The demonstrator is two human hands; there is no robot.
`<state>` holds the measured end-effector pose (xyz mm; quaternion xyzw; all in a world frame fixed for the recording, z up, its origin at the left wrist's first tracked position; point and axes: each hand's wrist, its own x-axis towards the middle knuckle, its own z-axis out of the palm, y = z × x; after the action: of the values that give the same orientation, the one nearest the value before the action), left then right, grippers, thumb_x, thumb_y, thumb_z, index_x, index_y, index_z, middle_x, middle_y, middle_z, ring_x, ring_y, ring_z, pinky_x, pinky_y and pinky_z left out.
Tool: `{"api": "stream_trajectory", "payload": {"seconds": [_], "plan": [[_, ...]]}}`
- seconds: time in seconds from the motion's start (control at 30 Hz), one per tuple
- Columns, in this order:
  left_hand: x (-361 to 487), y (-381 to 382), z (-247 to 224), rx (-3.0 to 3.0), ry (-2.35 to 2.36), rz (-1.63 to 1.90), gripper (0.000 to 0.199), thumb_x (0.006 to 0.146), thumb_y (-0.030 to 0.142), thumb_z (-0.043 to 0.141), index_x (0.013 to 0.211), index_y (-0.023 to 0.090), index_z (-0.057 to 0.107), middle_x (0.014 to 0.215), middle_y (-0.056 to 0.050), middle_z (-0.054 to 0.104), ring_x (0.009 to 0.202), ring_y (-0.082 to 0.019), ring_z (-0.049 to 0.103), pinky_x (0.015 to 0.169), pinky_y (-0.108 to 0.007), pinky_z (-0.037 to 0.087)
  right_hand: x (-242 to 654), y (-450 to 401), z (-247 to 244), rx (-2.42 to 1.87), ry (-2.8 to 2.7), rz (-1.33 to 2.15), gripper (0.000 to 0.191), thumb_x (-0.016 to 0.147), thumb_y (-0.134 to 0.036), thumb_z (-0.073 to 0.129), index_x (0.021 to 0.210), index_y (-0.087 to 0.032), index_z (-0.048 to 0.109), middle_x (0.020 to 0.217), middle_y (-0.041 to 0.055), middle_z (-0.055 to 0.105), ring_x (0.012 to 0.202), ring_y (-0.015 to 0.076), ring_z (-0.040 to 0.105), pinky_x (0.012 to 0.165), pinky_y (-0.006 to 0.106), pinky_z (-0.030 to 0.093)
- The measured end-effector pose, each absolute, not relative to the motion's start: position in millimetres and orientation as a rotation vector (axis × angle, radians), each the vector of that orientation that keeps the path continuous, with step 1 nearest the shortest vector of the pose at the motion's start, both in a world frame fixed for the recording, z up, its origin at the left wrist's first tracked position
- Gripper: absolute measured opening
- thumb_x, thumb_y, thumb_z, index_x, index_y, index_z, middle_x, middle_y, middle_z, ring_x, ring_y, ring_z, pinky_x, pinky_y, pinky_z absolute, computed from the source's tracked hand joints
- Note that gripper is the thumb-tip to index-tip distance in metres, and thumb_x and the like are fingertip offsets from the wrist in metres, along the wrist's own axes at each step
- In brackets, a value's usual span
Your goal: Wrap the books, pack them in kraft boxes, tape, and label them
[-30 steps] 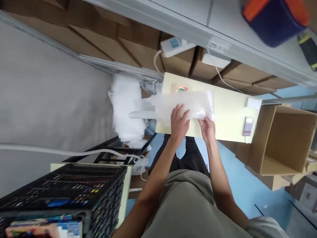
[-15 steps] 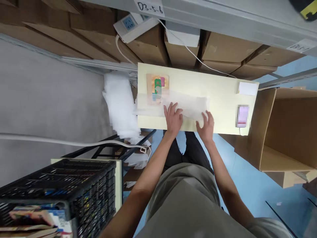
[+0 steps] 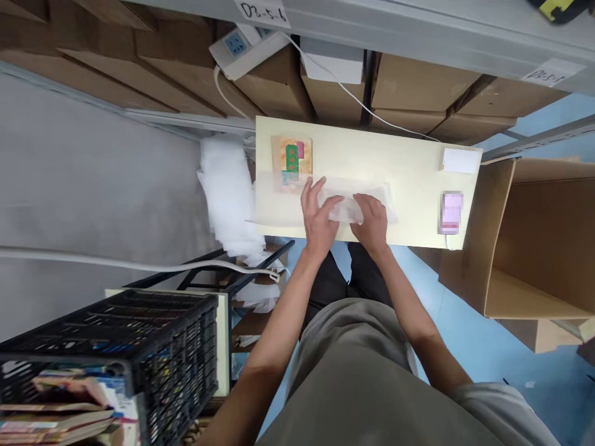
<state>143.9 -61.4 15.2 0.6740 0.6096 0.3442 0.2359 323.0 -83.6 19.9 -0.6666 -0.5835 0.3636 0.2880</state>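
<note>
A thin translucent white sheet [image 3: 348, 186] lies along the pale table [image 3: 395, 155], its left end spreading over the lower part of a book. The book [image 3: 304, 152] has an orange and tan cover with a green label. My left hand [image 3: 320, 220] rests on the sheet with fingers apart, just right of the book's lower corner. Close beside it, my right hand [image 3: 372, 220] has its fingers bent together on the sheet, gripping a gathered part. The sheet rises a little between both hands.
A stack of white packing sheets [image 3: 225, 186] hangs left of the table. A phone-like pink device [image 3: 450, 212] and a white box [image 3: 460, 160] lie at the right. An open carton [image 3: 499, 248] stands beyond. A black crate [image 3: 181, 347] holds books at lower left.
My right hand has moved left, nearer my left hand, and bent its fingers on the sheet. The sheet's middle is now gathered up. My left thumb reaches further in.
</note>
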Motion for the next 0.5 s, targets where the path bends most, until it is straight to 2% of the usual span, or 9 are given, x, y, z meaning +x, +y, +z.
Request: {"api": "stream_trajectory", "payload": {"seconds": [0.07, 0.13, 0.2, 0.27, 0.33, 0.5], "plan": [[161.4, -61.4, 18.6, 1.838, 1.65, 0.989, 0.044, 0.11, 0.036, 0.06, 0.153, 0.031, 0.067, 0.184, -0.01, 0.042, 0.179, -0.035, 0.026, 0.146, -0.064, 0.028, 337.0, -86.5, 28.0, -1.78, -1.422, 1.004, 0.051, 0.092, -0.015, 0.062, 0.139, -0.024, 0.079, 0.148, 0.0138, 0.077, 0.149, 0.0356, 0.063, 0.135, 0.06, 0.046], [174.7, -63.2, 9.3, 1.756, 1.713, 1.016, 0.066, 0.11, 0.046, 0.065, 0.171, 0.028, 0.048, 0.191, -0.015, 0.029, 0.181, -0.036, 0.019, 0.146, -0.063, 0.025, 358.6, -86.5, 30.4, -1.803, -1.137, 0.965, 0.043, 0.096, -0.022, 0.061, 0.134, -0.026, 0.08, 0.14, 0.0112, 0.08, 0.142, 0.0326, 0.068, 0.13, 0.057, 0.052], [181.3, -66.7, -13.3, 1.677, 1.76, 0.957, 0.081, 0.109, 0.054, 0.067, 0.178, 0.025, 0.036, 0.192, -0.019, 0.025, 0.181, -0.036, 0.019, 0.146, -0.062, 0.025, 387.7, -84.9, 27.2, -1.803, -0.809, 0.856, 0.039, 0.102, -0.035, 0.061, 0.136, -0.026, 0.078, 0.136, 0.0095, 0.08, 0.137, 0.0297, 0.071, 0.122, 0.054, 0.06], [182.4, -71.8, -43.2, 1.66, 1.721, 0.798, 0.083, 0.108, 0.059, 0.067, 0.176, 0.021, 0.038, 0.188, -0.024, 0.033, 0.179, -0.037, 0.027, 0.145, -0.062, 0.028, 421.0, -84.8, 19.7, -1.78, -0.565, 0.722, 0.044, 0.105, -0.048, 0.061, 0.138, -0.023, 0.077, 0.135, 0.0103, 0.079, 0.135, 0.0284, 0.073, 0.115, 0.051, 0.065], [180.1, -77.8, -71.4, 1.68, 1.645, 0.625, 0.081, 0.105, 0.062, 0.068, 0.169, 0.017, 0.048, 0.182, -0.028, 0.042, 0.176, -0.041, 0.034, 0.143, -0.065, 0.03, 454.1, -89.1, 9.6, -1.774, -0.434, 0.615, 0.048, 0.104, -0.055, 0.065, 0.135, -0.02, 0.076, 0.136, 0.0121, 0.078, 0.135, 0.0282, 0.075, 0.115, 0.05, 0.066], [170.8, -90.7, -103.1, 1.732, 1.64, 0.521, 0.068, 0.101, 0.057, 0.073, 0.153, 0.015, 0.063, 0.178, -0.03, 0.047, 0.173, -0.045, 0.038, 0.14, -0.069, 0.034, 518.2, -120.7, -14.9, -1.888, -0.255, 0.479, 0.042, 0.099, -0.048, 0.07, 0.126, -0.017, 0.077, 0.133, 0.0126, 0.081, 0.128, 0.0275, 0.08, 0.117, 0.05, 0.066]]}}
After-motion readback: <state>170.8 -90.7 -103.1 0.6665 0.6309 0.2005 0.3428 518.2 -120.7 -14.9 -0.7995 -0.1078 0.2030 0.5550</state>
